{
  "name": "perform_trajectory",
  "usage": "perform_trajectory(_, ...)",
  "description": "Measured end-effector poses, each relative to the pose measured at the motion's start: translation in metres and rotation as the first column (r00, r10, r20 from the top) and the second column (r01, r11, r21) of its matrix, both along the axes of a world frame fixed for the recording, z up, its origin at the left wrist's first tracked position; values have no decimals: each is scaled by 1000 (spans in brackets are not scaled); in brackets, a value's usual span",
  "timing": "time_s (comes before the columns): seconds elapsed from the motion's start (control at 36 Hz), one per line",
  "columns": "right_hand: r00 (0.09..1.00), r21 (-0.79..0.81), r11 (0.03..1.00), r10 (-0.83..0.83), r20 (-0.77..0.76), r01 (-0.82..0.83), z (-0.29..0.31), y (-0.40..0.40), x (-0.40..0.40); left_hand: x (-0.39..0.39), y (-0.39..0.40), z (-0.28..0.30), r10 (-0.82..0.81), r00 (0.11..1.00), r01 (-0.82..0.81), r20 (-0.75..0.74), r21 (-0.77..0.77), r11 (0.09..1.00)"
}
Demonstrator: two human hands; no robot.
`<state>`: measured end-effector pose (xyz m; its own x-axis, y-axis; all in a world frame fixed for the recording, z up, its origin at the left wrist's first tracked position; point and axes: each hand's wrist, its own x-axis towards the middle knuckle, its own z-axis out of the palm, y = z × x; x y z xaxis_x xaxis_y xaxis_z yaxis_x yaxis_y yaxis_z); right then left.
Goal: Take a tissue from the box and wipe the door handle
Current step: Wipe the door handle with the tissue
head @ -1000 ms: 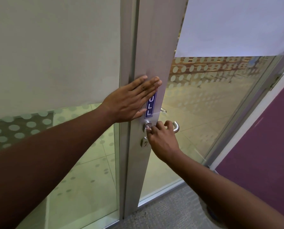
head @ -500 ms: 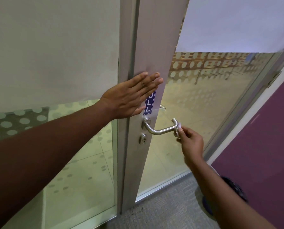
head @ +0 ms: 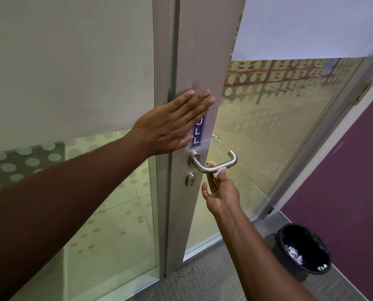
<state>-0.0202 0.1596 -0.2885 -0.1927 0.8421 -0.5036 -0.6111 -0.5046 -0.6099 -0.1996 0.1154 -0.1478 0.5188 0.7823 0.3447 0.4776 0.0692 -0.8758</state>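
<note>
A brushed-steel lever door handle [head: 222,164] juts from the grey door stile [head: 203,61], above a keyhole [head: 191,180]. My right hand [head: 221,192] reaches up from below and pinches a small crumpled white tissue [head: 217,173] against the underside of the lever's middle. A bit of tissue also shows above the bar. My left hand [head: 172,122] lies flat with fingers together on the stile, partly covering a blue PULL sticker [head: 198,135]. No tissue box is in view.
The glass door [head: 279,127] with frosted dots stands ajar, and a fixed glass panel [head: 72,83] is on the left. A black bin [head: 305,248] with crumpled tissues stands on the grey carpet at lower right, beside a purple wall [head: 344,181].
My right hand slid with the tissue from the handle's base out to its tip, then back under the middle of the bar. The left hand has stayed flat on the stile.
</note>
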Motion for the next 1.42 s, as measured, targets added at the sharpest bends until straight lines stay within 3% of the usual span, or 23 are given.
perform_trajectory(0.36, 999, 27, 999, -38, -25, 39, -6, -17, -19, 1, 0, 0, 5, 1000, -5, -17, 9, 1000)
perform_trajectory(0.58, 949, 49, 998, 39, -314, -25, -7, -7, -18, 2, -1, 0, 3, 1000, -2, -16, 4, 1000)
perform_trajectory(0.94, 902, 156, 981, 170, -398, -116, -22, 7, -9, 1, 0, 1, -18, 1000, 18, 4, 3, 1000)
perform_trajectory(1.19, 933, 137, 988, 119, -339, -75, -22, -6, -15, 2, -1, 1, -9, 1000, 9, -3, 12, 1000)
perform_trajectory(1.42, 998, 87, 996, -17, 58, 12, -26, -18, -6, 1, 0, 0, 4, 1000, -4, 2, 1, 1000)
